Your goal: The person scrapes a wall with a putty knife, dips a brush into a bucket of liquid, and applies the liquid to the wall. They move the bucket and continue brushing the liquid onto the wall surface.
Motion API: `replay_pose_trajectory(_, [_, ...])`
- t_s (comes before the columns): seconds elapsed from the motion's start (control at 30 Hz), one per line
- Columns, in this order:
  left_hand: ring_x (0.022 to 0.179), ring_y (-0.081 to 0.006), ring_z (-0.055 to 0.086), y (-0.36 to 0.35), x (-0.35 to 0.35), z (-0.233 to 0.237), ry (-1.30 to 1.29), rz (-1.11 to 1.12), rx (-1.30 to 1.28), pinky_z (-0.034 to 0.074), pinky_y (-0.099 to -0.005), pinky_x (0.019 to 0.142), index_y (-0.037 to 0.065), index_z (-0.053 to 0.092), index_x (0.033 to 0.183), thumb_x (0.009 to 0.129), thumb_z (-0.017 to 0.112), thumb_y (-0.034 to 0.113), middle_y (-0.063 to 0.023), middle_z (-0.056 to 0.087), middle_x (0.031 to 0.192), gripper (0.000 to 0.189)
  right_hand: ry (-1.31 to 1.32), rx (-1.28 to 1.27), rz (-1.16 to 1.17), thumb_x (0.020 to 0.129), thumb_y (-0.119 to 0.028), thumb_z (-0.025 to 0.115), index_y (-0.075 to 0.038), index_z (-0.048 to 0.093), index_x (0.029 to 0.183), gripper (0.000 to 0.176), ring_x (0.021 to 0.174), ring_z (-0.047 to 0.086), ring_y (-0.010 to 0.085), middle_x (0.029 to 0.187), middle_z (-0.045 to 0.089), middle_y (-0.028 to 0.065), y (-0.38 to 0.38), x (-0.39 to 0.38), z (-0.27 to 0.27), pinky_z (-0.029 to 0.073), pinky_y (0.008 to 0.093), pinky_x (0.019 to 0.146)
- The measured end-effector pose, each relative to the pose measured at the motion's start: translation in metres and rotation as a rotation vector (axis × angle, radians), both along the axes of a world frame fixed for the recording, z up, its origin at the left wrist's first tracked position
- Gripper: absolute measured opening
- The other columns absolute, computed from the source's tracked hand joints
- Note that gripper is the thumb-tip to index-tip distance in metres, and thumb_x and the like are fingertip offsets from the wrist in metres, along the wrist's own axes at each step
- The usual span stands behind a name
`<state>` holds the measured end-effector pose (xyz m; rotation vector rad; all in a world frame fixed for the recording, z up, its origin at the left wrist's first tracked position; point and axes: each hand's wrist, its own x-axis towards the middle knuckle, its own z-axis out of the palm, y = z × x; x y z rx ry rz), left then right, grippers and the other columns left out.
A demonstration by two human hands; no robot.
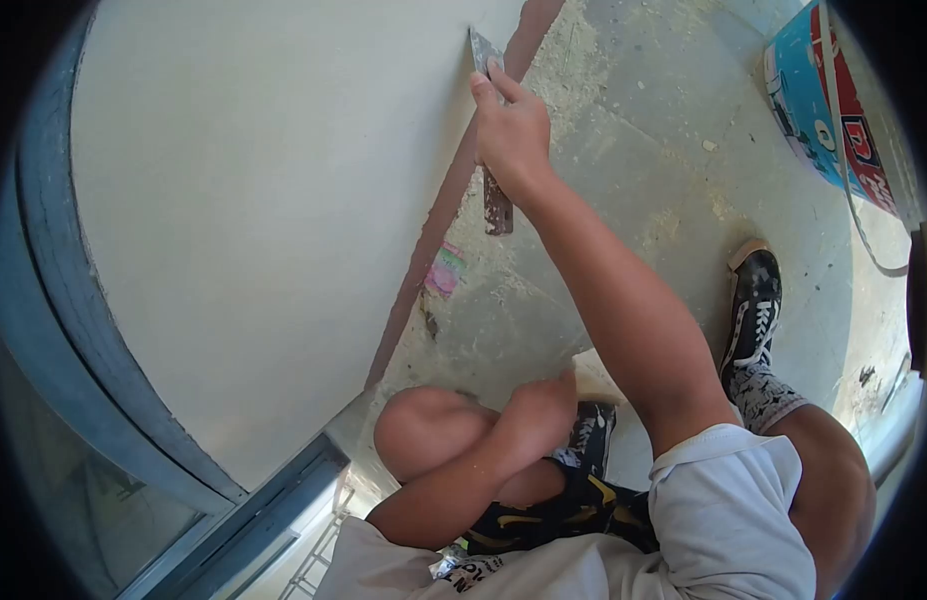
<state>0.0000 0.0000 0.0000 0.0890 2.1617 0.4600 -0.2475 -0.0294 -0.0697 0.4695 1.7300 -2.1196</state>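
My right hand is closed round the scraper, by the wall. Left hand: can't tell grip.

makes two hands in all, one right hand and one left hand. shows two arms, two sleeves, two knees and two shoes. includes one shirt and one pair of shorts. counts one scraper, with one blade and one grip. gives one bucket with one hoop handle. adds one wall, one brown stripe and one pink-and-green scrap. leaves the crumbs on the floor uncounted, too many and too small to tell.
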Motion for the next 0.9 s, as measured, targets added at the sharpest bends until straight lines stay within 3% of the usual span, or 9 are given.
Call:
replay_pose_trajectory(0.07, [0.065,-0.0364,0.062,0.001,-0.003,0.007,0.037,0.034,0.033,0.050,-0.0439,0.058,-0.005,0.049,0.088,0.078,0.048,0.004,-0.0215,0.060,0.069,0.013,-0.073,-0.087,-0.007,0.088,-0.033,0.055,-0.003,0.048,0.129,0.051,0.115,0.052,0.0345,0.119,0.055,0.0251,0.001,-0.002,0.007,0.039,0.0354,0.098])
replay_pose_trajectory(0.2, [0.064,-0.0372,0.061,0.006,-0.007,-0.014,0.061,0.023,0.069,0.050,-0.0437,0.058,-0.005,0.048,0.087,0.077,0.049,0.004,-0.0208,0.060,0.068,0.013,0.019,0.021,0.037,0.089,-0.032,0.054,-0.003,0.048,0.129,0.050,0.115,0.052,0.0344,0.120,0.055,0.0253,0.012,-0.008,-0.001,0.040,0.0359,0.097])
replay_pose_trajectory(0.27, [0.065,-0.0376,0.061,0.003,-0.005,-0.010,0.065,0.010,0.046,0.050,-0.0441,0.058,-0.004,0.049,0.087,0.078,0.048,0.004,-0.0208,0.060,0.069,0.013,-0.128,-0.102,0.008,0.089,-0.032,0.053,-0.003,0.048,0.129,0.050,0.115,0.052,0.0347,0.121,0.054,0.0252,0.010,-0.009,0.009,0.039,0.0365,0.097])
replay_pose_trajectory(0.37, [0.065,-0.0372,0.061,0.002,-0.004,-0.009,0.071,0.038,0.065,0.050,-0.0442,0.059,-0.004,0.049,0.087,0.078,0.048,0.005,-0.0211,0.060,0.069,0.012,0.024,-0.015,-0.001,0.089,-0.033,0.053,-0.003,0.048,0.129,0.050,0.116,0.051,0.0350,0.122,0.053,0.0254,0.005,-0.005,-0.005,0.039,0.0363,0.098])
replay_pose_trajectory(0.8, [0.064,-0.0362,0.061,0.001,-0.007,-0.007,0.026,0.026,0.025,0.050,-0.0442,0.057,-0.004,0.049,0.086,0.078,0.048,0.005,-0.0212,0.060,0.067,0.012,-0.014,-0.060,0.002,0.089,-0.031,0.053,-0.002,0.048,0.129,0.050,0.116,0.051,0.0364,0.121,0.053,0.0265,0.001,-0.002,-0.005,0.038,0.0361,0.098])
replay_pose_trajectory(0.87, [0.064,-0.0361,0.062,0.000,-0.007,-0.007,0.028,0.018,0.016,0.050,-0.0442,0.057,-0.004,0.049,0.087,0.078,0.048,0.004,-0.0212,0.060,0.068,0.012,0.106,0.009,-0.053,0.091,-0.029,0.055,-0.005,0.048,0.131,0.047,0.045,0.045,0.0077,0.065,0.054,0.0027,-0.006,0.000,-0.018,0.041,0.0267,0.043])
replay_pose_trajectory(0.9, [0.064,-0.0361,0.062,0.000,-0.006,-0.007,0.022,0.020,0.016,0.050,-0.0442,0.057,-0.004,0.049,0.087,0.078,0.048,0.004,-0.0212,0.060,0.068,0.012,0.100,0.009,-0.051,0.091,-0.029,0.055,-0.005,0.048,0.131,0.047,0.045,0.045,0.0077,0.065,0.054,0.0027,-0.005,0.001,-0.013,0.041,0.0267,0.043])
